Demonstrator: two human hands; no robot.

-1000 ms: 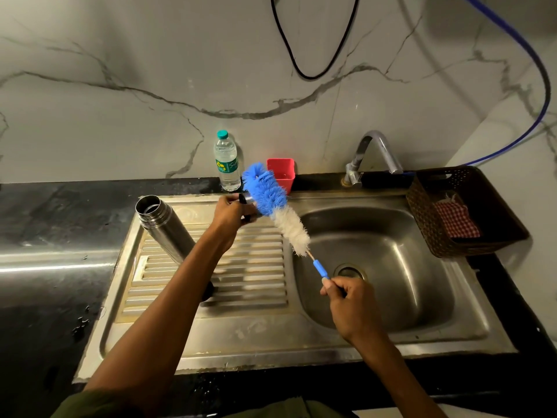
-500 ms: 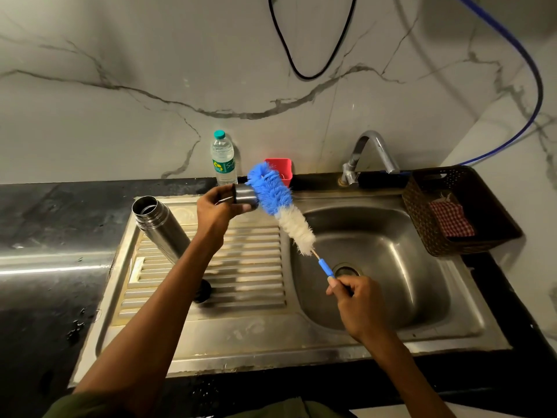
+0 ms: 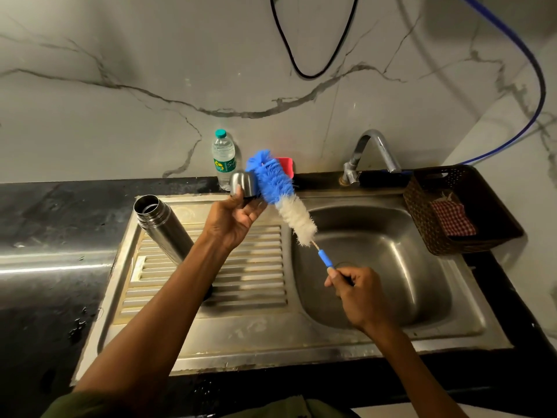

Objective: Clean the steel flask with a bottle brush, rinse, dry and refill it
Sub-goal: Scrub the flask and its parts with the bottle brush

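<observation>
The steel flask (image 3: 164, 229) stands open on the ribbed draining board (image 3: 250, 267) of the sink (image 3: 391, 315), its mouth leaning toward the upper left and its lower part hidden behind the left forearm. Its steel cap (image 3: 242, 184) is off and held up above the board by the left hand (image 3: 233, 217), which grips it with curled fingers and thumb, palm turned up. The blue bristle head of the bottle brush (image 3: 283, 200) lies against the side of the cap; the brush runs down and to the right through a white fluffy section to a thin blue handle. The right hand (image 3: 360, 297) pinches that handle at its lower end, fingers curled round it, above the basin near the drain.

Behind the cap, at the back edge of the black counter (image 3: 60, 212), stands a small plastic water bottle (image 3: 223, 158) with a teal lid, and just right of it a red container (image 3: 286, 165), partly hidden by the brush. A curved steel tap (image 3: 370, 155) rises behind the basin. To the right a dark woven basket (image 3: 482, 236) holds a red checked cloth (image 3: 452, 217). A black cable (image 3: 310, 55) and a blue hose (image 3: 533, 86) hang on the marble wall.
</observation>
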